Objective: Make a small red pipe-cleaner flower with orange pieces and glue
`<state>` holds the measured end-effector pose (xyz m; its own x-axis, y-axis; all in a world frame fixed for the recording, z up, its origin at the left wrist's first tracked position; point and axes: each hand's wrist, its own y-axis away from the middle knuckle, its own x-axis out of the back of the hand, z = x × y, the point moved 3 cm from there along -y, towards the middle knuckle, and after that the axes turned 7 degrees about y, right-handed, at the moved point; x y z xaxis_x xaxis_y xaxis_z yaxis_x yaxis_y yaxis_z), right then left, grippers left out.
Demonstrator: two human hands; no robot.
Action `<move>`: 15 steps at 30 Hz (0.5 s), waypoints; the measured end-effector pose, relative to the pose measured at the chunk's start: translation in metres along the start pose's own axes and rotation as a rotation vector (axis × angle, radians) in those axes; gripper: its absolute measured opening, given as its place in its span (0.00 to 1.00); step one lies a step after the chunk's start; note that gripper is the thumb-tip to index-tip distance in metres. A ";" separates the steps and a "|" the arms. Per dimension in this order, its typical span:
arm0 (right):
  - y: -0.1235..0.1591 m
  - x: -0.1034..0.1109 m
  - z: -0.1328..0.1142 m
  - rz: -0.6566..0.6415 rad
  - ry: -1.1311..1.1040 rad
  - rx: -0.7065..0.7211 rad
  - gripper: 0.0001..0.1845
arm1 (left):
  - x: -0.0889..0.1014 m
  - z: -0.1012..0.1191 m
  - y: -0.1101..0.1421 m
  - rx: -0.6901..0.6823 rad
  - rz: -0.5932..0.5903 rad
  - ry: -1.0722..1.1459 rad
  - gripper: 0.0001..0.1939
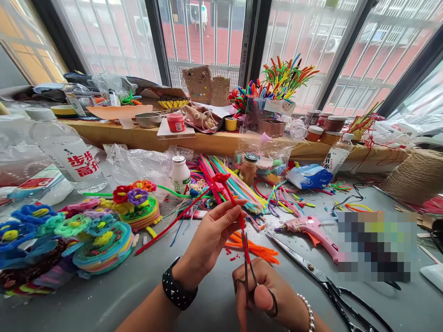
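Note:
Between the fingertips of my left hand is a red pipe cleaner, bent into a small shape at its upper end. My right hand has its fingers through the handles of small scissors. The blades point up and meet the lower stretch of the red stem, just below my left fingers. Whether they cut into it I cannot tell. Orange pipe cleaners and tiny red scraps lie on the table behind the scissors. Another red pipe cleaner lies left of my left hand.
Pipe-cleaner flowers stand on the left by a large water bottle. A pink glue gun and large black-handled scissors lie right. Behind are a multicoloured pipe-cleaner bundle, a white bottle and a twine spool.

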<state>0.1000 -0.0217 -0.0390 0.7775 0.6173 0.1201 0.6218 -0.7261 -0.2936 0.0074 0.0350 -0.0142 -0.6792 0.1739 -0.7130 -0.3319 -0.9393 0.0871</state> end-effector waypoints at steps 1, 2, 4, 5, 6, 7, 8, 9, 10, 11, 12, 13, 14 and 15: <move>0.000 0.000 0.002 0.009 0.011 -0.005 0.36 | 0.001 0.000 -0.001 -0.007 0.004 0.004 0.08; 0.001 0.000 0.004 0.024 0.031 -0.012 0.35 | 0.001 0.000 -0.001 -0.016 0.007 0.009 0.08; 0.001 0.000 0.008 0.065 0.092 -0.038 0.34 | 0.000 0.001 -0.001 -0.029 0.006 0.012 0.07; 0.001 0.001 0.010 0.095 0.129 -0.055 0.32 | -0.001 0.001 -0.001 -0.031 0.000 0.007 0.07; 0.001 0.002 0.012 0.122 0.166 -0.070 0.31 | -0.002 0.002 0.000 -0.032 -0.008 -0.006 0.06; 0.001 0.004 0.013 0.148 0.201 -0.081 0.30 | -0.003 0.002 0.001 -0.030 -0.018 -0.028 0.06; 0.001 0.005 0.014 0.171 0.232 -0.093 0.30 | -0.005 0.002 0.002 -0.024 -0.027 -0.056 0.06; 0.001 0.006 0.015 0.190 0.262 -0.105 0.29 | -0.006 0.002 0.003 -0.017 -0.031 -0.084 0.06; 0.001 0.008 0.016 0.205 0.288 -0.118 0.29 | -0.006 0.002 0.003 -0.011 -0.030 -0.109 0.06; 0.001 0.008 0.017 0.213 0.308 -0.133 0.29 | -0.006 0.002 0.004 -0.006 -0.022 -0.128 0.05; 0.002 0.009 0.018 0.219 0.322 -0.152 0.29 | -0.005 0.002 0.004 -0.002 -0.012 -0.142 0.05; 0.002 0.009 0.019 0.217 0.328 -0.170 0.30 | -0.004 0.002 0.003 0.002 -0.001 -0.151 0.06; 0.002 0.009 0.020 0.203 0.325 -0.188 0.31 | -0.003 0.002 0.003 0.006 0.009 -0.158 0.06; 0.003 0.008 0.020 0.181 0.316 -0.199 0.32 | -0.002 0.002 0.003 0.012 0.015 -0.164 0.07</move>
<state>0.1060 -0.0131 -0.0579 0.8474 0.3733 0.3775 0.4542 -0.8779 -0.1516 0.0066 0.0328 -0.0115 -0.7817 0.2068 -0.5884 -0.3280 -0.9387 0.1059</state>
